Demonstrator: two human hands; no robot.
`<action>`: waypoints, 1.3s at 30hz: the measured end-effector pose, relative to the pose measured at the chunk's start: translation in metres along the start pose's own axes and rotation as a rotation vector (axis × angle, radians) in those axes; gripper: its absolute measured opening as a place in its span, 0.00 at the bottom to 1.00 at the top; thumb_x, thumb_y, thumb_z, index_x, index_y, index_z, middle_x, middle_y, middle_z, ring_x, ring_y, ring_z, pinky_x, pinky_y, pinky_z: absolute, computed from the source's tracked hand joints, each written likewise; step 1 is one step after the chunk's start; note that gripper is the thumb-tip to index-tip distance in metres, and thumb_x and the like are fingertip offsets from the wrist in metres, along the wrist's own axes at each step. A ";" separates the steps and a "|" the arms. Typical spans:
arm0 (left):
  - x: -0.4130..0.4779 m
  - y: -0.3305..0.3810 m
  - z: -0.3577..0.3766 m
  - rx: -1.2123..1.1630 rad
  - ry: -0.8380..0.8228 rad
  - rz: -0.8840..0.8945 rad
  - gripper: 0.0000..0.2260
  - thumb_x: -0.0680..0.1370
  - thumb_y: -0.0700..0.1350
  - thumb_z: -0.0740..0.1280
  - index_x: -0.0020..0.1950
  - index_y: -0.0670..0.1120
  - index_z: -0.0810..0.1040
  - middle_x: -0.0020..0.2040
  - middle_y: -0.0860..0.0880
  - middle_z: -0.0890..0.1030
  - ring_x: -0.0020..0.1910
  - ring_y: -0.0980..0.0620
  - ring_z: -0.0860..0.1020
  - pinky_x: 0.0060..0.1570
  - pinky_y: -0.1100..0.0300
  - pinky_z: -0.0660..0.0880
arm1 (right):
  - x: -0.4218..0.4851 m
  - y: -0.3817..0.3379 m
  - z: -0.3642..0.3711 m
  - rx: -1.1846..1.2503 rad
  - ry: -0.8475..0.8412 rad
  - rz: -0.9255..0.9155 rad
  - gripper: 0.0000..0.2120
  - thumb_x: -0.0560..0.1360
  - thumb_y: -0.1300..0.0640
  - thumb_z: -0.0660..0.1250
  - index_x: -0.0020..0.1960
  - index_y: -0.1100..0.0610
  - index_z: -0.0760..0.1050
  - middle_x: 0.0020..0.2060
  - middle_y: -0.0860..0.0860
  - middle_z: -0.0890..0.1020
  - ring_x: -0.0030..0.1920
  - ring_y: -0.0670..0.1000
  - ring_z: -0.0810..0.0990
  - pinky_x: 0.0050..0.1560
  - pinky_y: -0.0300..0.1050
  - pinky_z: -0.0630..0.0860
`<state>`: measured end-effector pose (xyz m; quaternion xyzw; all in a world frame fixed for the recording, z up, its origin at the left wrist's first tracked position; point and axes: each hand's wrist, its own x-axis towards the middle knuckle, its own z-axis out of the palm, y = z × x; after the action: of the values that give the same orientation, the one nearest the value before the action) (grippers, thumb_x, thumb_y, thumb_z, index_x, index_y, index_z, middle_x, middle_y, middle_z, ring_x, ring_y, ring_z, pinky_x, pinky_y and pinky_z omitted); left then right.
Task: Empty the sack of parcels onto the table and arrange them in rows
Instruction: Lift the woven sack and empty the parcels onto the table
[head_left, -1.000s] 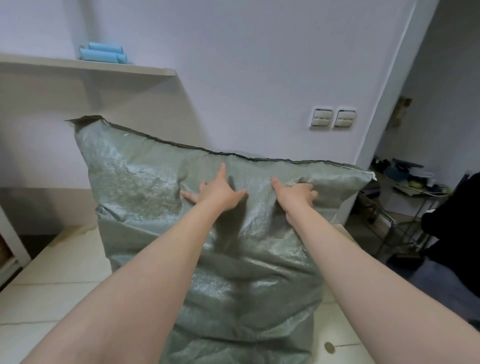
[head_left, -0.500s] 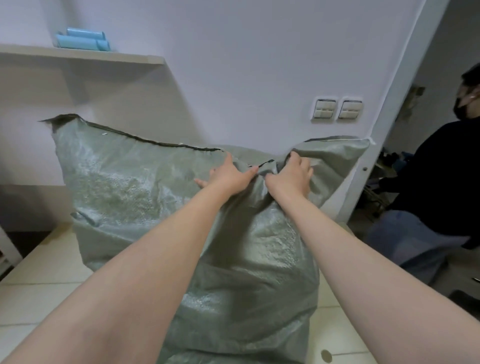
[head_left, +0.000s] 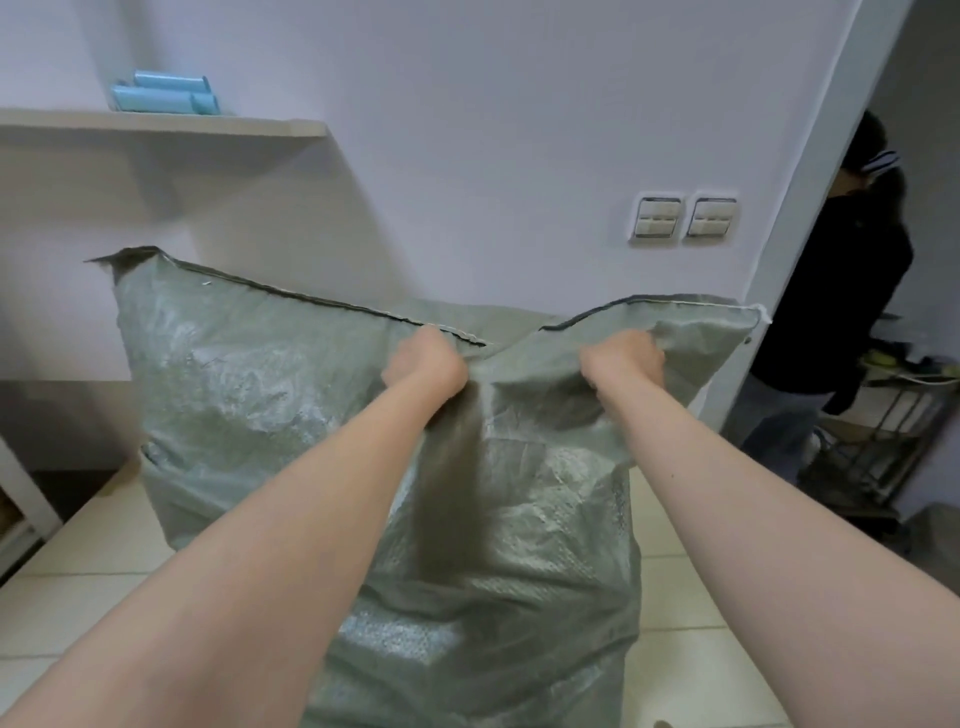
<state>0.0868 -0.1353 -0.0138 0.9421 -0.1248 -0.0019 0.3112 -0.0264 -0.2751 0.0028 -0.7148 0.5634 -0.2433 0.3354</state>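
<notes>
sack of green woven plastic stands upright on the pale surface, bulging low down. left hand and right hand each clench a bunch of its top edge near the middle. far right, a person in dark clothes stands beyond the wall corner.

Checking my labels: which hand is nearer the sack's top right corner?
Right. The right hand grips the top edge of the sack just short of that corner. The left hand grips the same edge near its middle, farther away.
</notes>
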 end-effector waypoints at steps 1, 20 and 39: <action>0.002 0.000 0.000 -0.009 0.020 0.005 0.11 0.76 0.48 0.68 0.57 0.49 0.82 0.55 0.45 0.83 0.56 0.44 0.80 0.56 0.54 0.76 | 0.003 0.003 -0.002 -0.026 0.004 -0.004 0.25 0.74 0.57 0.67 0.70 0.63 0.70 0.66 0.60 0.75 0.64 0.59 0.77 0.60 0.52 0.75; -0.003 0.034 -0.059 -0.782 0.214 -0.091 0.08 0.83 0.48 0.56 0.47 0.46 0.67 0.50 0.44 0.75 0.48 0.45 0.72 0.46 0.56 0.68 | -0.025 -0.075 -0.041 0.253 0.012 -0.467 0.04 0.82 0.56 0.58 0.50 0.54 0.70 0.48 0.53 0.77 0.46 0.55 0.74 0.39 0.40 0.63; -0.014 0.045 -0.089 -0.793 -0.209 0.140 0.47 0.70 0.70 0.66 0.78 0.42 0.55 0.74 0.44 0.66 0.71 0.45 0.66 0.65 0.55 0.65 | -0.048 -0.114 -0.011 0.717 -0.243 -0.451 0.10 0.83 0.54 0.58 0.47 0.56 0.75 0.39 0.50 0.78 0.44 0.50 0.77 0.44 0.42 0.73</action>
<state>0.0697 -0.1147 0.0828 0.7332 -0.2090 -0.1245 0.6350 0.0268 -0.2154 0.0972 -0.6818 0.2297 -0.4046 0.5644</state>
